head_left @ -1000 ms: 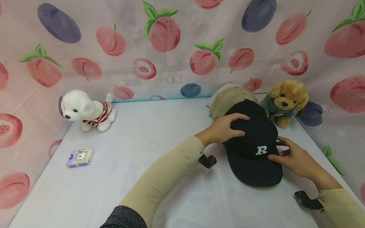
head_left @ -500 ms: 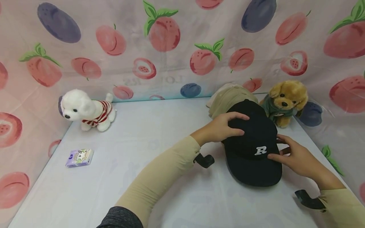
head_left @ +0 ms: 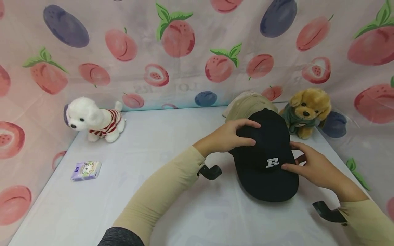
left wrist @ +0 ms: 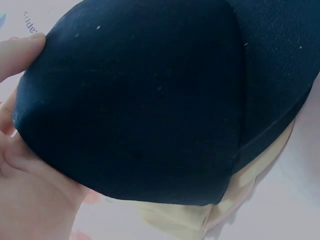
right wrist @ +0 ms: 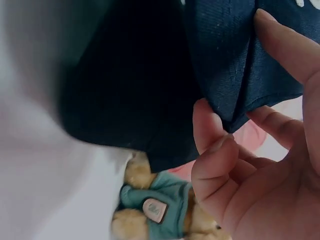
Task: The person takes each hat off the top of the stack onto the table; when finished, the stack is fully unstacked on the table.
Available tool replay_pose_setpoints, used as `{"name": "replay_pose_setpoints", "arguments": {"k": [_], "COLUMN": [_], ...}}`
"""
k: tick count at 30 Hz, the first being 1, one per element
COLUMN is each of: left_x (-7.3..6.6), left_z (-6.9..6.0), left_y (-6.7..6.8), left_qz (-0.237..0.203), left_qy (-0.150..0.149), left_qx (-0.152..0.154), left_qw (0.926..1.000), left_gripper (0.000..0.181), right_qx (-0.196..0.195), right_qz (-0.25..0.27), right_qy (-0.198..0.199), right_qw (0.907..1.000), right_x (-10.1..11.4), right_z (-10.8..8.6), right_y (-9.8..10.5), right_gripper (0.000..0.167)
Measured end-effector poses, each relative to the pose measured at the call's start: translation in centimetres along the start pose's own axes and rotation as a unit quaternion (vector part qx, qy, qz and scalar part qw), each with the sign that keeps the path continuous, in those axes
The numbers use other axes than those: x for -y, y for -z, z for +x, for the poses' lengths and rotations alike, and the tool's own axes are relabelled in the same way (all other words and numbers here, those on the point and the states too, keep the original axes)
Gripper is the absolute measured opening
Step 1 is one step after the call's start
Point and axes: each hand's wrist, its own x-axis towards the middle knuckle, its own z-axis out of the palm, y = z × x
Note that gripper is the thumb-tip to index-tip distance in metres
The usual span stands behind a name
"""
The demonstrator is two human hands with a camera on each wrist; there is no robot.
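Observation:
A black cap (head_left: 266,147) with a white letter R lies over the beige caps (head_left: 250,104) at the right of the table, brim toward the camera. The left hand (head_left: 229,136) grips its crown from the left, thumb and fingers spread over the fabric. On the other side the right hand (head_left: 317,167) pinches the cap's edge near the brim, with the thumb on the outer face. In the right wrist view, fingertips of the right hand (right wrist: 250,155) curl under the cap's edge (right wrist: 225,65). Beige fabric (left wrist: 175,220) shows beneath the black cap in the left wrist view.
A brown plush dog (head_left: 304,111) in a green shirt sits behind the caps, at the right. At the left are a white plush dog (head_left: 95,119) in a striped shirt and a small purple packet (head_left: 86,171). A fruit-print curtain (head_left: 184,75) stands behind the table.
Both hands have moved slightly left together with the black cap. More of the space between the cap and the brown plush dog shows. The plush dogs and packet stay in place.

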Motion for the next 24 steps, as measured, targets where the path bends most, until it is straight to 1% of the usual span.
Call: {"name": "replay_pose_setpoints", "arguments": {"k": [2,4,6,8,10,12,15,18,20,24], "left_x": [-0.1,-0.1,-0.1,-0.1,-0.1,-0.2,-0.5,-0.9,-1.0,-1.3], "left_z": [-0.3,-0.7,-1.0,-1.4,-1.7,-1.9,-2.3,-2.6,-2.8,-3.2], "left_y": [0.4,0.8,1.2,1.5,1.7,1.9,2.2,2.7,3.1,3.7], "left_qz": [0.007,0.005,-0.013,-0.043,-0.066,-0.077,-0.082,-0.092,-0.105,-0.114], "left_qy": [0.003,0.011,0.024,0.031,0.03,0.022,0.016,0.011,0.007,-0.007], "left_qx": [0.008,0.016,0.02,0.021,0.02,0.017,0.008,-0.007,-0.018,-0.04], "left_qw": [0.9999,0.9998,0.9994,0.9984,0.9972,0.9967,0.9964,0.9956,0.9943,0.9927], "left_gripper": [0.045,0.046,0.047,0.048,0.049,0.048,0.048,0.047,0.045,0.044], "right_qx": [0.0,-0.002,-0.002,-0.002,-0.001,0.0,-0.002,-0.007,-0.012,-0.024], "right_qz": [-0.006,-0.01,-0.01,-0.007,-0.003,0.001,0.004,0.008,0.018,0.044], "right_qy": [0.002,0.005,0.007,0.008,0.008,0.007,0.01,0.021,0.029,0.039], "right_qw": [1.0,0.9999,0.9999,0.9999,1.0,1.0,0.9999,0.9997,0.9994,0.998], "right_x": [0.4,0.8,1.2,1.6,2.0,2.3,2.8,3.2,3.5,4.2], "right_z": [0.1,0.3,0.4,0.5,0.5,0.6,0.7,0.9,1.0,1.2], "right_y": [0.0,-0.1,-0.1,-0.2,-0.2,-0.2,-0.1,-0.1,-0.1,-0.2], "right_gripper": [0.087,0.087,0.087,0.087,0.087,0.088,0.087,0.085,0.083,0.081]}}
